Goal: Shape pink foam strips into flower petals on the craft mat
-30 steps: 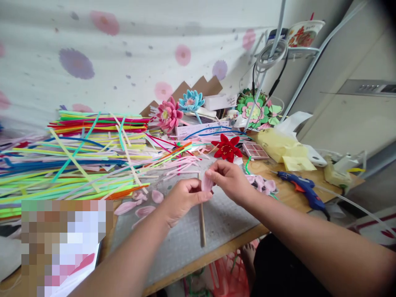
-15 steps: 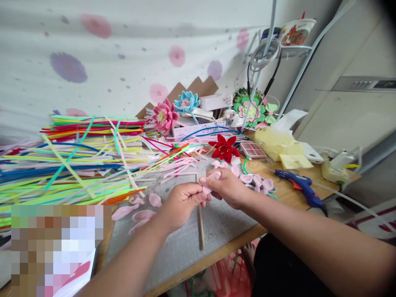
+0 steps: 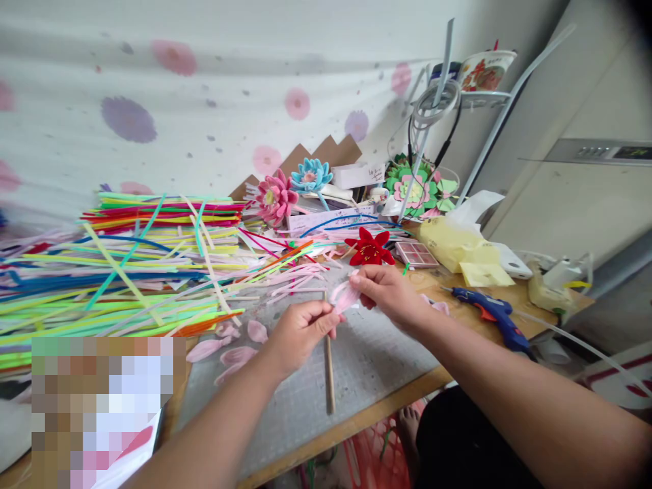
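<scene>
Between my hands is a pale pink pipe-cleaner petal (image 3: 345, 296), held above the grey cutting mat (image 3: 377, 367). My left hand (image 3: 306, 333) pinches its lower end between thumb and fingers. At its upper end, my right hand (image 3: 382, 292) is closed on it with thumb and forefinger. Under the hands a thin wooden stick (image 3: 330, 380) lies on the mat. Several loose pink petals (image 3: 237, 356) rest left of my left hand. More pink petals (image 3: 439, 307) are partly hidden behind my right wrist.
Bundles of coloured pipe cleaners (image 3: 127, 265) cover the left side. A red flower (image 3: 369, 248), a pink flower (image 3: 275, 197) and a blue flower (image 3: 310, 175) are at the back. To the right lie a blue glue gun (image 3: 489, 305) and a yellow plastic bag (image 3: 451, 244).
My right hand has shifted up and slightly right from my left, so more of the pink petal shows between them. The whole view has tilted slightly.
</scene>
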`<state>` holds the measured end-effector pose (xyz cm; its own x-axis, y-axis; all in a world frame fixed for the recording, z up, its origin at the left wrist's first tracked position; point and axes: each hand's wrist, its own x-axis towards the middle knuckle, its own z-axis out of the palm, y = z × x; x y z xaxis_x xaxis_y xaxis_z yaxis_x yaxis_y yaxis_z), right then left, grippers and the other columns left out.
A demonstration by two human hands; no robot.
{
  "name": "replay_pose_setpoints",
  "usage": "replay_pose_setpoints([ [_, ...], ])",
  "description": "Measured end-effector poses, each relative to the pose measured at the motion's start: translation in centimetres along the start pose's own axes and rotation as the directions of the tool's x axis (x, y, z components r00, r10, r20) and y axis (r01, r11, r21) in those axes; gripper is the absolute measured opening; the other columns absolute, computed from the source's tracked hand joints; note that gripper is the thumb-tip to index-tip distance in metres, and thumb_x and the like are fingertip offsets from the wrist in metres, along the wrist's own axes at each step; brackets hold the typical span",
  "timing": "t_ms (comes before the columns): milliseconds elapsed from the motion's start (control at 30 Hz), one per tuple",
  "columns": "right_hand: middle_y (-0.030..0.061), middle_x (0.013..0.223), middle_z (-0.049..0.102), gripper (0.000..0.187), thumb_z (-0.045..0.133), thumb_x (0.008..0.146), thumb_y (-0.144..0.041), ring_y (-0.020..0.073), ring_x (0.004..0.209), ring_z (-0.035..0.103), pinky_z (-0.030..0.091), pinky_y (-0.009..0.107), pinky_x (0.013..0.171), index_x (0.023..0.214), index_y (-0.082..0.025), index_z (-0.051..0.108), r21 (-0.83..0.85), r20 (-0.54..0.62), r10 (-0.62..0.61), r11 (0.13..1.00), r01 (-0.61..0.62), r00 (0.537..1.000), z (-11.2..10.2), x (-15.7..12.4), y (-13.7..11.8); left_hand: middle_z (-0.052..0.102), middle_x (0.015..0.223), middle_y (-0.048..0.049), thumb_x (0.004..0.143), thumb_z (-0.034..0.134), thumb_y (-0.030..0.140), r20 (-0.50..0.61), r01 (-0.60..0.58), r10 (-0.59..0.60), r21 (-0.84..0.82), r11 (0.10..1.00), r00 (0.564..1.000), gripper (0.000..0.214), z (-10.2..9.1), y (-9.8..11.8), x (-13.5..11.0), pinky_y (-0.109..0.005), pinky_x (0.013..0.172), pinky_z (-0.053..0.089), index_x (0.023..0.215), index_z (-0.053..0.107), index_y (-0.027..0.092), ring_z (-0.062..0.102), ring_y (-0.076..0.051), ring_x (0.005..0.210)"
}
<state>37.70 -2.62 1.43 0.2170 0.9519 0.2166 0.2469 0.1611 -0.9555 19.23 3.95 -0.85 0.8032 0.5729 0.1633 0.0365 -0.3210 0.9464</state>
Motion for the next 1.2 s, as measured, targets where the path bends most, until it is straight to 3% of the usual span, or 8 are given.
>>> replay_pose_setpoints([
  [133,-0.0061,0.042,0.043,0.04,0.06,0.075,-0.05,0.0053,0.035,0.032,0.021,0.02,0.037,0.055,-0.018,0.045,0.06,-0.189,0.089,0.995,-0.079,0.978,-0.6,1.1,0.3,0.059,0.059,0.0003,0.071,0.065,0.051,0.292,0.152,-0.086,-0.211,0.966,0.953,0.036,0.6,1.4,-1.1,-0.022,0.055,0.04,0.075,0.063,0.015,0.053,-0.011,0.054],
  [233,-0.0066,0.042,0.041,0.041,0.057,0.075,-0.053,0.0056,0.035,0.031,0.021,0.02,0.037,0.057,-0.018,0.046,0.0,0.07,0.145,0.989,-0.145,0.987,1.6,2.3,0.7,0.064,0.066,-0.0002,0.067,0.072,0.041,0.648,0.151,-0.065,-0.079,0.985,0.759,0.023,1.7,2.5,-2.1,-0.022,0.061,0.044,0.072,0.067,0.018,0.058,-0.013,0.062],
  [433,-0.0038,0.041,0.047,0.042,0.055,0.08,-0.045,0.0073,0.039,0.04,0.03,0.021,0.043,0.05,-0.016,0.051,-0.354,0.456,0.145,0.935,0.03,0.878,10.3,4.8,0.3,0.064,0.072,0.0031,0.066,0.072,0.036,0.778,0.112,-0.124,0.069,0.991,0.616,0.018,3.1,2.3,-2.5,-0.022,0.064,0.045,0.073,0.064,0.021,0.06,-0.014,0.071],
  [533,-0.0027,0.047,0.05,0.031,0.057,0.08,-0.031,0.0088,0.046,0.043,0.029,0.022,0.049,0.053,-0.015,0.055,-0.447,0.378,0.074,0.888,0.111,0.923,11.5,5.7,-0.9,0.062,0.068,0.0038,0.072,0.067,0.033,0.771,0.057,-0.099,0.081,0.995,0.63,0.015,2.9,2.0,-2.3,-0.022,0.066,0.044,0.07,0.062,0.02,0.06,-0.014,0.07],
  [733,0.0007,0.066,0.06,0.015,0.053,0.083,-0.025,0.0126,0.061,0.052,0.038,0.024,0.057,0.078,-0.017,0.065,-0.467,0.347,-0.151,0.828,0.31,0.926,6.6,2.4,-2.8,0.063,0.065,0.0048,0.074,0.066,0.034,0.614,-0.076,-0.047,0.172,0.982,0.788,0.016,3.0,1.5,-2.0,-0.02,0.059,0.041,0.066,0.063,0.02,0.058,-0.012,0.063],
  [833,0.0058,0.087,0.064,0.02,0.052,0.084,-0.018,0.015,0.075,0.057,0.044,0.026,0.067,0.099,-0.018,0.065,-0.418,0.499,-0.222,0.785,0.456,0.838,6.1,0.9,-2.3,0.062,0.062,0.0045,0.073,0.066,0.037,0.636,-0.097,-0.038,0.175,0.98,0.771,0.019,3.4,1.3,-2.1,-0.02,0.056,0.04,0.064,0.062,0.02,0.057,-0.012,0.06],
  [967,0.011,0.104,0.061,0.029,0.053,0.085,-0.019,0.0187,0.088,0.056,0.044,0.033,0.081,0.113,-0.017,0.06,-0.392,0.663,-0.245,0.691,0.608,0.707,10.0,2.4,-0.7,0.061,0.059,0.0041,0.072,0.067,0.038,0.708,-0.088,-0.049,0.156,0.984,0.705,0.021,3.9,1.1,-2.2,-0.021,0.053,0.04,0.063,0.062,0.019,0.056,-0.012,0.057],
  [1200,0.0046,0.08,0.058,0.01,0.071,0.066,-0.012,0.0183,0.083,0.052,0.041,0.03,0.078,0.074,-0.014,0.064,-0.4,0.784,-0.08,0.693,0.599,0.615,13.8,5.7,-0.9,0.062,0.061,0.0024,0.068,0.07,0.036,0.604,-0.107,-0.004,0.148,0.983,0.797,0.019,3.0,0.8,-2.1,-0.021,0.049,0.037,0.063,0.064,0.019,0.054,-0.012,0.055],
])
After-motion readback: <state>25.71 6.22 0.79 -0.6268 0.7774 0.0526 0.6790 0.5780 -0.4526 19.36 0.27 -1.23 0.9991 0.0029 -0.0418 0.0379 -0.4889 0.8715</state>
